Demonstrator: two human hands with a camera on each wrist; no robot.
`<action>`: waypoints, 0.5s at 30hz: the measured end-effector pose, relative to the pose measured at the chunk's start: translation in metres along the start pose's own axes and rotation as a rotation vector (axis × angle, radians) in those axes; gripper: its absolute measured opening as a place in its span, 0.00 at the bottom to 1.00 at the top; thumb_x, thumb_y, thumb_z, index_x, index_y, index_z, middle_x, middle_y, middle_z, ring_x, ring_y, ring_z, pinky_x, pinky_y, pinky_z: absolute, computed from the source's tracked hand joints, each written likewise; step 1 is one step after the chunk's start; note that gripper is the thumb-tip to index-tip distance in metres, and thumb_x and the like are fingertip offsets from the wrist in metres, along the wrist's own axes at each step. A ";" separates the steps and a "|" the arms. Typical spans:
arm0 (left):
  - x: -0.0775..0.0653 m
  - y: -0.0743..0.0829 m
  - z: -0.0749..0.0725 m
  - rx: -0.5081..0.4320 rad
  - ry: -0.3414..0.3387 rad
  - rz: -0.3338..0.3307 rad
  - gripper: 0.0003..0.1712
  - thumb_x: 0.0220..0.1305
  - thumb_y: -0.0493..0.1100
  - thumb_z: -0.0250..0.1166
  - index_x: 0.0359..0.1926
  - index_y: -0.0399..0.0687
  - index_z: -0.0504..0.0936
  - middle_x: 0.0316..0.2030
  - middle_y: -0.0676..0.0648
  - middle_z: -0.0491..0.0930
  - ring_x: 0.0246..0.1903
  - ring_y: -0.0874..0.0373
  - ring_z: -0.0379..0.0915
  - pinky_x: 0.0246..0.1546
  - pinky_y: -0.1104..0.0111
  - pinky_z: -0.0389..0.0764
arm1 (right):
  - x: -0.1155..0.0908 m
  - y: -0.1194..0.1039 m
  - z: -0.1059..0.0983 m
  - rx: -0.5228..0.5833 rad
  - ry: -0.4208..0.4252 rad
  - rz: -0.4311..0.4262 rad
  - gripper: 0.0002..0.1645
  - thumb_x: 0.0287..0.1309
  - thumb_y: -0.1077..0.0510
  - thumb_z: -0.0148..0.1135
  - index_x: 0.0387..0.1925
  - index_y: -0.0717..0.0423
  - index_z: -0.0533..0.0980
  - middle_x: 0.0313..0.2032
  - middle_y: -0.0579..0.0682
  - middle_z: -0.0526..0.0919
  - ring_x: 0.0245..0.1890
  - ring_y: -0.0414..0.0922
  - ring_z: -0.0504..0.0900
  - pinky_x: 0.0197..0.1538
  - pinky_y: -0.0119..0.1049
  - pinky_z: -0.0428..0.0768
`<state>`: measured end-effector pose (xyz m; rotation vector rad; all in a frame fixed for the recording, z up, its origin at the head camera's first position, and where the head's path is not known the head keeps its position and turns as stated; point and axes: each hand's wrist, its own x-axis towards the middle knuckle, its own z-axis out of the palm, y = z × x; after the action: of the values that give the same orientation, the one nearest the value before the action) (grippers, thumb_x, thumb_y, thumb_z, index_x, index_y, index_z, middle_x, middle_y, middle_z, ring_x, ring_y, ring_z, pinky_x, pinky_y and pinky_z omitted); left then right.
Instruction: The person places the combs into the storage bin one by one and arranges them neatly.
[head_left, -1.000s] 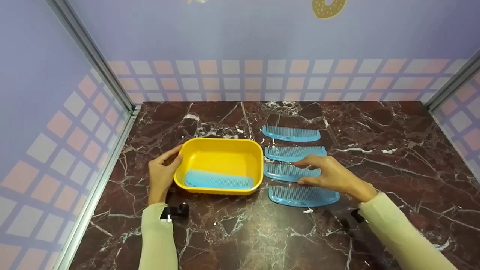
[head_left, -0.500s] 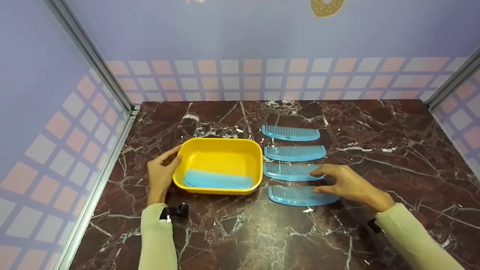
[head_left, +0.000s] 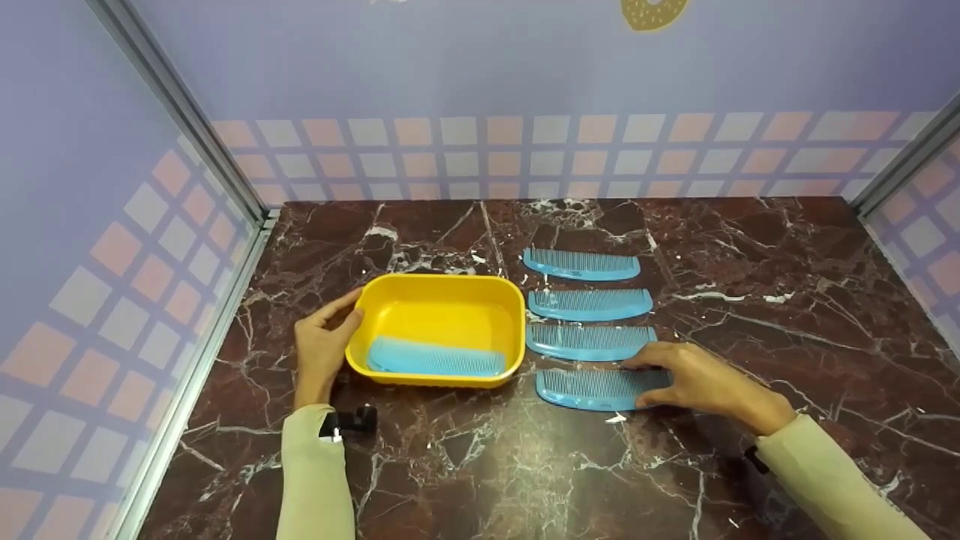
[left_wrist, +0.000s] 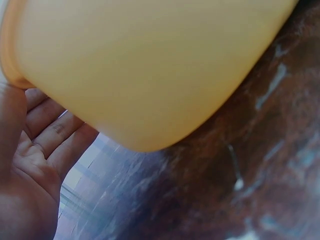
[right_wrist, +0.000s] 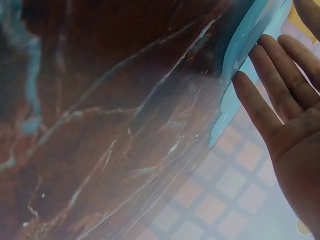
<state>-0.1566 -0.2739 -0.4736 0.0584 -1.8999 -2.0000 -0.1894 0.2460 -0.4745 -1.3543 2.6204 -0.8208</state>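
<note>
My left hand [head_left: 326,345] holds the left end of a yellow plastic basin [head_left: 435,276], its thumb at the rim. In the left wrist view, the fingers [left_wrist: 52,120] lie along the basin's outer wall [left_wrist: 150,75]. A pale blue comb [head_left: 442,358] lies inside by the near wall; whether more lie under it I cannot tell. My right hand [head_left: 705,382] straddles the right end of the nearest blue comb [head_left: 592,386], thumb on its near side, fingers beyond. In the right wrist view, those fingers [right_wrist: 280,90] are nearly straight beside a blue comb [right_wrist: 245,35].
Farther back, three more blue combs lie in a column right of the basin: one close behind [head_left: 589,345], a middle one [head_left: 589,304] and the farthest [head_left: 581,266]. All rest on a dark red marble-patterned table [head_left: 750,300]. Patterned walls [head_left: 480,90] enclose the back and sides.
My right hand has moved right and nearer, from above the second-nearest comb to the right end of the nearest one. My left hand and the basin have stayed in place.
</note>
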 end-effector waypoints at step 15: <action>-0.001 0.001 0.001 0.005 -0.008 0.003 0.18 0.60 0.26 0.64 0.52 0.23 0.78 0.52 0.28 0.76 0.52 0.35 0.75 0.46 0.68 0.82 | -0.006 -0.007 0.003 -0.139 0.003 -0.035 0.38 0.33 0.46 0.82 0.50 0.54 0.82 0.45 0.44 0.78 0.46 0.45 0.79 0.48 0.46 0.81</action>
<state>-0.1557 -0.2730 -0.4723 0.0482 -1.9092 -1.9960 -0.1800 0.2457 -0.4749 -1.4369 2.7089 -0.6561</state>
